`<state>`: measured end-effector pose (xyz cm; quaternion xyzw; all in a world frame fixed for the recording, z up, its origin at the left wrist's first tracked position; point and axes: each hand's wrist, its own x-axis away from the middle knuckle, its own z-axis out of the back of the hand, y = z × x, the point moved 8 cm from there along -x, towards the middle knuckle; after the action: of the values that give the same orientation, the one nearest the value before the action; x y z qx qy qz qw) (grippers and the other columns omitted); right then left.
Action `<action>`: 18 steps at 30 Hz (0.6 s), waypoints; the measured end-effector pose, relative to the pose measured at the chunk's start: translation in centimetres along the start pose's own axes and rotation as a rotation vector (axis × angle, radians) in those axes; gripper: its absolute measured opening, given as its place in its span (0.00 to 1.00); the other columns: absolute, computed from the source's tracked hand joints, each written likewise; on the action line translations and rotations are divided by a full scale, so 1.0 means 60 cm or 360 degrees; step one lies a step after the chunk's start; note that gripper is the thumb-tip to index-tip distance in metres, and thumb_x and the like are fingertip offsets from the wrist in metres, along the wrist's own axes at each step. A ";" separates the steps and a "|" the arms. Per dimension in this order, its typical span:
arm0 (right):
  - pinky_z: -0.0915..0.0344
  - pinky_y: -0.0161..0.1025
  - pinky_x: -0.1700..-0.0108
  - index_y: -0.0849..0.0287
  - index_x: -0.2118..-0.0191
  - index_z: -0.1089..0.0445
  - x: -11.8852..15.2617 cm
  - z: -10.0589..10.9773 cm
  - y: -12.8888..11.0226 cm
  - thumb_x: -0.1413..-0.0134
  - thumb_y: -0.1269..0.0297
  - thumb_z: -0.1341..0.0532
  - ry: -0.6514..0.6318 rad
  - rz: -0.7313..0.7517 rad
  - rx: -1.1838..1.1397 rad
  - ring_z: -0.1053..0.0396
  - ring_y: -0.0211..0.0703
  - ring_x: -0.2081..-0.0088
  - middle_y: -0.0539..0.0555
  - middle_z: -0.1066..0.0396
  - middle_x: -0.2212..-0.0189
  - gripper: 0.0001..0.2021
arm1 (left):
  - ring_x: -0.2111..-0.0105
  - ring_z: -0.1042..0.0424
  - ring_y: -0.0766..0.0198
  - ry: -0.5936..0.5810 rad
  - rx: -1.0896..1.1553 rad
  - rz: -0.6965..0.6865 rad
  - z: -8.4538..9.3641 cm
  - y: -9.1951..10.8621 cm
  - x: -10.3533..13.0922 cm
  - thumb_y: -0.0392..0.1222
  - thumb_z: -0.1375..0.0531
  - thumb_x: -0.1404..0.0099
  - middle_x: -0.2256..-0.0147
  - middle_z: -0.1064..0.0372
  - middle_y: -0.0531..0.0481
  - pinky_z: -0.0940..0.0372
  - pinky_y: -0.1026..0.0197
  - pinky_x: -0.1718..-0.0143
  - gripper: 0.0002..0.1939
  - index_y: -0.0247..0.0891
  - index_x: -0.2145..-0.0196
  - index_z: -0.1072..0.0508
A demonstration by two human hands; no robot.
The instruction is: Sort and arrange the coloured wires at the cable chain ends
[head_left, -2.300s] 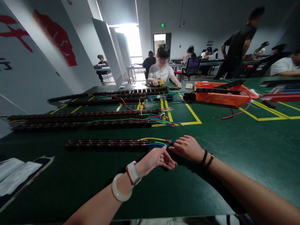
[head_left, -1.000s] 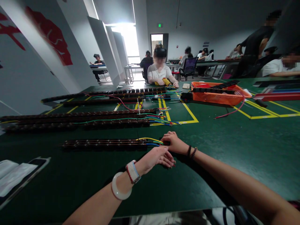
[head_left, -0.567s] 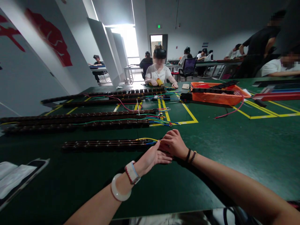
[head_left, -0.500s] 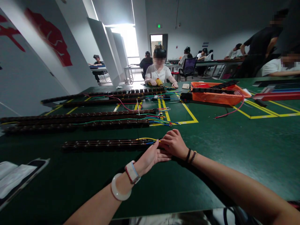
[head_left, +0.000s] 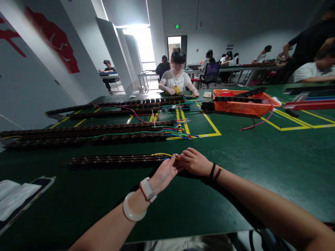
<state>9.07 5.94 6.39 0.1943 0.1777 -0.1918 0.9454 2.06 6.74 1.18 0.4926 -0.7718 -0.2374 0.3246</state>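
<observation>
A long black cable chain (head_left: 112, 160) lies across the green table in front of me, with a yellow wire (head_left: 161, 154) and a blue wire (head_left: 165, 159) coming out of its right end. My left hand (head_left: 164, 174) pinches these wires between thumb and fingers just past the chain's end. Touching it, my right hand (head_left: 195, 162) is closed with curled fingers around the wire ends. The wire tips are hidden inside my hands.
More cable chains (head_left: 104, 139) with coloured wires lie beyond. An orange basket (head_left: 235, 106) stands at the back right, near yellow tape (head_left: 209, 135) on the table (head_left: 235, 205). A person (head_left: 178, 78) across the table holds a yellow tool (head_left: 178, 90). A dark tray (head_left: 42, 184) sits at left.
My right hand has moved slightly down and its fingers have curled in more. My left fingers, stretched out before, are now drawn in against the right hand.
</observation>
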 end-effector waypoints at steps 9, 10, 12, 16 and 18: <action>0.47 0.44 0.50 0.59 0.57 0.32 0.028 0.043 0.022 0.43 0.48 0.47 0.0237 0.0025 0.0032 0.39 0.44 0.61 0.55 0.30 0.64 0.20 | 0.62 0.27 0.59 0.0006 -0.0051 0.0070 -0.004 0.002 0.008 0.39 0.48 0.33 0.63 0.27 0.39 0.35 0.56 0.55 0.12 0.27 0.64 0.28; 0.47 0.45 0.50 0.59 0.59 0.32 0.030 0.043 0.023 0.43 0.48 0.47 0.0234 0.0035 0.0051 0.39 0.44 0.62 0.55 0.30 0.65 0.19 | 0.61 0.27 0.58 -0.0016 -0.0055 0.0070 -0.006 0.001 0.008 0.39 0.49 0.33 0.63 0.27 0.38 0.35 0.55 0.54 0.13 0.27 0.64 0.28; 0.48 0.44 0.50 0.59 0.60 0.32 0.031 0.039 0.019 0.41 0.53 0.47 0.0178 0.0076 0.0096 0.39 0.43 0.62 0.55 0.30 0.66 0.15 | 0.60 0.28 0.58 -0.0052 -0.0050 0.0070 -0.007 0.000 0.007 0.40 0.48 0.33 0.62 0.27 0.38 0.36 0.53 0.52 0.13 0.27 0.64 0.28; 0.49 0.43 0.52 0.59 0.61 0.33 0.020 0.033 0.004 0.39 0.65 0.49 0.0039 0.0088 0.0181 0.40 0.42 0.64 0.54 0.31 0.67 0.09 | 0.59 0.28 0.58 -0.0057 -0.0023 0.0056 -0.005 -0.001 0.005 0.39 0.48 0.33 0.62 0.27 0.38 0.38 0.53 0.49 0.12 0.28 0.65 0.29; 0.49 0.42 0.55 0.60 0.62 0.33 0.014 0.036 0.009 0.39 0.64 0.49 0.0004 -0.0043 0.0188 0.41 0.42 0.66 0.54 0.31 0.68 0.09 | 0.58 0.28 0.58 -0.0030 -0.0018 0.0049 -0.003 0.000 0.004 0.39 0.49 0.33 0.61 0.27 0.38 0.38 0.53 0.48 0.12 0.28 0.65 0.29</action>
<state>10.57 5.21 8.07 0.2477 0.1699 -0.2144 0.9294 2.09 6.50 1.39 0.4767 -0.7808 -0.2415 0.3237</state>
